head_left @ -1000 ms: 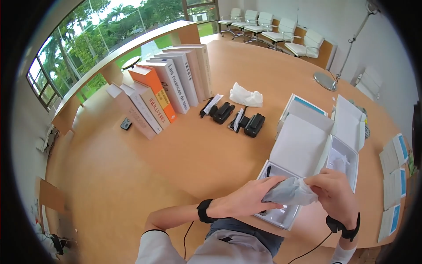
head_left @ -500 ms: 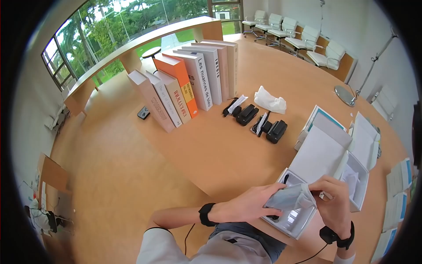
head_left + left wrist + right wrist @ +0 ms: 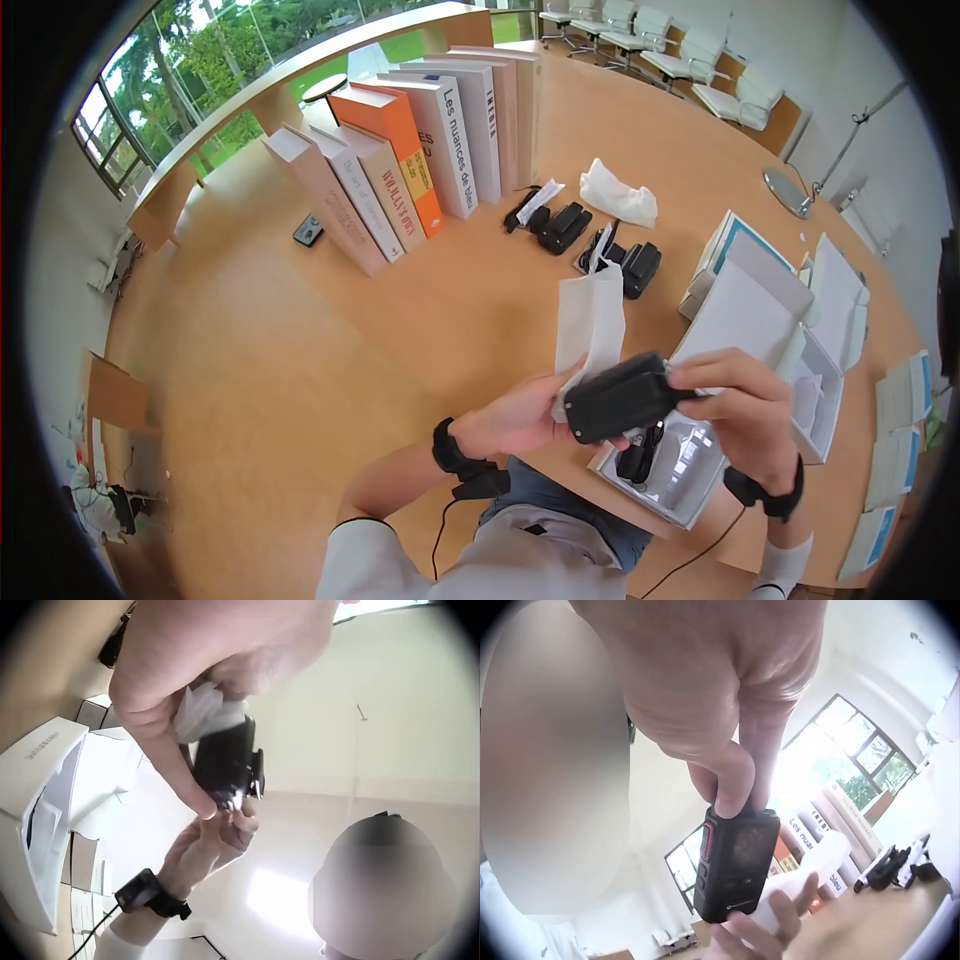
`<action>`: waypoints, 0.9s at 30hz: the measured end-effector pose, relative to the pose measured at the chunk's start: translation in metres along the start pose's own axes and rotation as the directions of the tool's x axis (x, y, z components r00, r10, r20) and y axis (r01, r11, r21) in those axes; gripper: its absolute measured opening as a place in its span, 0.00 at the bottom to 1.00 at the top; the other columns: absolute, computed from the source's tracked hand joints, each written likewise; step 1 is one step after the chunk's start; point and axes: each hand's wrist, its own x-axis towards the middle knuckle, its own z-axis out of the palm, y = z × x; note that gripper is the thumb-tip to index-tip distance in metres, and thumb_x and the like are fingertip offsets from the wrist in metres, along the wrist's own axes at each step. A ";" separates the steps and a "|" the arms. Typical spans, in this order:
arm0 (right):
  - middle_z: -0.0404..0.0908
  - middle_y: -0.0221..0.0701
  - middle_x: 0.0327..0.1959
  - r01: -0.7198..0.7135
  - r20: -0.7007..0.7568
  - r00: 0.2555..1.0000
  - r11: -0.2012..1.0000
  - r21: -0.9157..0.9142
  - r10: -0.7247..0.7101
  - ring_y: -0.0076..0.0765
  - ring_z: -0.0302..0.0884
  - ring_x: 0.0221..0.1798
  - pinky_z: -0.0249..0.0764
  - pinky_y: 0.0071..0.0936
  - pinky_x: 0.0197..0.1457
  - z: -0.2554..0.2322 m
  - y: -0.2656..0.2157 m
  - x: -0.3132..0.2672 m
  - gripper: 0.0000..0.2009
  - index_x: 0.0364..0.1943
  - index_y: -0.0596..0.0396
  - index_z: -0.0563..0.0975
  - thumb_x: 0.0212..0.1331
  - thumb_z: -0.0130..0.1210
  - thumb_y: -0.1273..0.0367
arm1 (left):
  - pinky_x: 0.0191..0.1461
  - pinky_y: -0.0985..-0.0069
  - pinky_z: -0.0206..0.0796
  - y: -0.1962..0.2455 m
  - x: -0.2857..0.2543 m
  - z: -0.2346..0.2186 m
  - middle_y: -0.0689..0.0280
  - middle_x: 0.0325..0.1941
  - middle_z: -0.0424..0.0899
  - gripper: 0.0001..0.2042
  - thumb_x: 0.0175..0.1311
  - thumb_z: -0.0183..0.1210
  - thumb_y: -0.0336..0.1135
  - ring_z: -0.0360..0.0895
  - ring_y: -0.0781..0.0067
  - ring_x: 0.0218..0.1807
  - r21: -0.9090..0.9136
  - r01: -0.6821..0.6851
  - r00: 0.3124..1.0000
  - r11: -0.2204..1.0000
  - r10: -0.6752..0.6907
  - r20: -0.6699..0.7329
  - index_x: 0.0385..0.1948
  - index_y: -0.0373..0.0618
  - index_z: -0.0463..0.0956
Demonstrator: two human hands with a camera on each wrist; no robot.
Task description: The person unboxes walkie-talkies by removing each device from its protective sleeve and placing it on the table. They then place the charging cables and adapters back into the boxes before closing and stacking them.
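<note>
A black two-way radio is held up over an open white box. My left hand grips the lower end of the radio together with a crumpled white wrapper, which stands up behind it. At the radio's other end, my right hand pinches the top with thumb and fingers. The right wrist view shows the screen side of the radio, with a red-edged button along its side. In the box lie a black corded piece and a clear plastic tray.
A second open white box sits to the right, with closed boxes beyond it. Two black radios with accessories, and a white wrapper, lie further back. A row of books stands at the left.
The radio was inside its pale wrapper; now it is out and bare. The wrapper has shifted to the left-hand side, and both hands have risen slightly with the radio.
</note>
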 end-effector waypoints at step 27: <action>0.70 0.54 0.64 -0.273 0.136 0.933 0.903 -0.332 0.333 0.63 0.65 0.70 0.67 0.47 0.75 0.181 0.094 0.110 0.46 0.70 0.69 0.64 0.48 0.77 0.61 | 0.53 0.65 0.82 0.094 -0.019 -0.103 0.62 0.56 0.86 0.23 0.86 0.45 0.51 0.86 0.69 0.45 0.379 -0.188 0.809 0.906 0.362 -0.463 0.65 0.42 0.72</action>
